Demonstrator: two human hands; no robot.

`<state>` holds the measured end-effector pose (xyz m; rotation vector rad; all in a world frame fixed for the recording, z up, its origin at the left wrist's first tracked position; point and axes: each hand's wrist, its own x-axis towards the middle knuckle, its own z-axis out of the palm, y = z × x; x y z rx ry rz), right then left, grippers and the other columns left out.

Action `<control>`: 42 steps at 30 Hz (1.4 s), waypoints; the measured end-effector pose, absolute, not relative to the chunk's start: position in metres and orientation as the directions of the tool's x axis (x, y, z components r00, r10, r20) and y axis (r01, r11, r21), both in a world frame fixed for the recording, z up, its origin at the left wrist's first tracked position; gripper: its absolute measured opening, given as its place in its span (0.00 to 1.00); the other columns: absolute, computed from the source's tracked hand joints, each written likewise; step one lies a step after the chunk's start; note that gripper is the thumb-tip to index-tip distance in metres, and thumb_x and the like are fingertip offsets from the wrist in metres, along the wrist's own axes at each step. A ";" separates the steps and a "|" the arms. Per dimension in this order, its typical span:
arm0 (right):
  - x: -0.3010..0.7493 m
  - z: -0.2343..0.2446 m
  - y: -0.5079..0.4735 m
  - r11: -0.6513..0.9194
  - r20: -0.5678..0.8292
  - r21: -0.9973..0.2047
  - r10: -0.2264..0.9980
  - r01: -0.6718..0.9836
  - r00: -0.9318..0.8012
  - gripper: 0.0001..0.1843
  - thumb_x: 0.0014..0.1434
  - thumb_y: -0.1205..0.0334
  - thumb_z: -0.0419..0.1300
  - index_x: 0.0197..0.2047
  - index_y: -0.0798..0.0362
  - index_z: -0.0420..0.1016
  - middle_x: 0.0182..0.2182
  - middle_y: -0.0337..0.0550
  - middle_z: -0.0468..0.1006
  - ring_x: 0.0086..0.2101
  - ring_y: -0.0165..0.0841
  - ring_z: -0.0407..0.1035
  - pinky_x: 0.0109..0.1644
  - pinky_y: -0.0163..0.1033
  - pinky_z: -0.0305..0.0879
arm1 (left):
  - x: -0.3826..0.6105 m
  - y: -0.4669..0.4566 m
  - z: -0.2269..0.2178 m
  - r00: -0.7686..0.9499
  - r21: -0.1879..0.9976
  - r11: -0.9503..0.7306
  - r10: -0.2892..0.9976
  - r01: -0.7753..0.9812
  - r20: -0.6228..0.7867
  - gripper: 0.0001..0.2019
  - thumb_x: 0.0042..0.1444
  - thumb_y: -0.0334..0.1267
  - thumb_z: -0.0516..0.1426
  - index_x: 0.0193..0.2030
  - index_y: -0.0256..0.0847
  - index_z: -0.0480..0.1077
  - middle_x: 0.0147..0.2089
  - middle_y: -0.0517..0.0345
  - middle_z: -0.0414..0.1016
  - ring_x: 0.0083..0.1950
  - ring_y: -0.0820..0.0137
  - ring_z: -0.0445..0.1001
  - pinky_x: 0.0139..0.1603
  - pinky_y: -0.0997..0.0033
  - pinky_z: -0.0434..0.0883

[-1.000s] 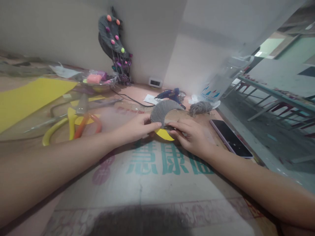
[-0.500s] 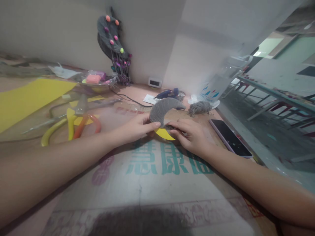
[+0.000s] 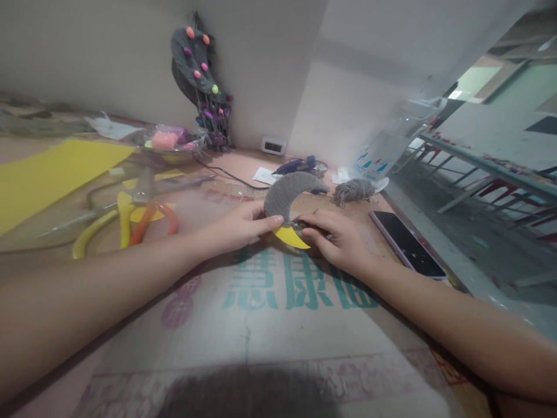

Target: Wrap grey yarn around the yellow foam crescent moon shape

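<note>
A crescent moon cutout (image 3: 285, 194), wound with grey yarn over most of its length, is upright between my hands. Its lower tip is bare yellow (image 3: 292, 237). My left hand (image 3: 250, 223) grips the left edge, thumb across the front near where the winding ends. Beside the inner curve, my right hand (image 3: 333, 232) is closed in a pinch on what looks like the grey yarn strand; its fingers partly hide it. A loose bundle of grey yarn (image 3: 354, 190) lies behind my right hand.
Yellow-handled pliers (image 3: 124, 223), orange-handled scissors (image 3: 161, 212) and a yellow sheet (image 3: 56, 174) lie left. Behind stand a blue glue gun (image 3: 298, 165), a small display (image 3: 274, 146) and a decorated grey moon (image 3: 191, 58). A phone (image 3: 407, 244) and clear plastic jug (image 3: 391, 139) are right.
My right hand has shifted very slightly at the crescent's inner edge. My left hand keeps its grip, and the crescent stays almost in place.
</note>
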<state>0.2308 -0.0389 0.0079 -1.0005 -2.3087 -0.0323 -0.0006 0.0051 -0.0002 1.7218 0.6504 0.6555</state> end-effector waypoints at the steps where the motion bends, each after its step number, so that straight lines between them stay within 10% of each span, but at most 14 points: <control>1: 0.231 0.008 -0.039 0.714 0.544 -0.212 0.654 0.667 -0.527 0.13 0.66 0.60 0.55 0.47 0.54 0.77 0.33 0.44 0.80 0.33 0.33 0.72 0.37 0.37 0.65 | 0.000 0.005 0.000 0.693 0.969 -0.227 0.714 0.094 0.100 0.14 0.61 0.49 0.55 0.36 0.38 0.65 0.26 0.64 0.64 0.22 0.78 0.60 0.20 0.79 0.57; 42: 0.229 0.008 -0.041 0.729 0.547 -0.145 0.623 0.670 -0.560 0.14 0.67 0.59 0.54 0.47 0.57 0.77 0.30 0.44 0.78 0.30 0.32 0.69 0.35 0.36 0.62 | 0.000 0.003 0.003 0.694 0.964 -0.233 0.715 0.126 0.082 0.14 0.61 0.48 0.54 0.39 0.37 0.66 0.26 0.63 0.65 0.22 0.77 0.60 0.21 0.77 0.57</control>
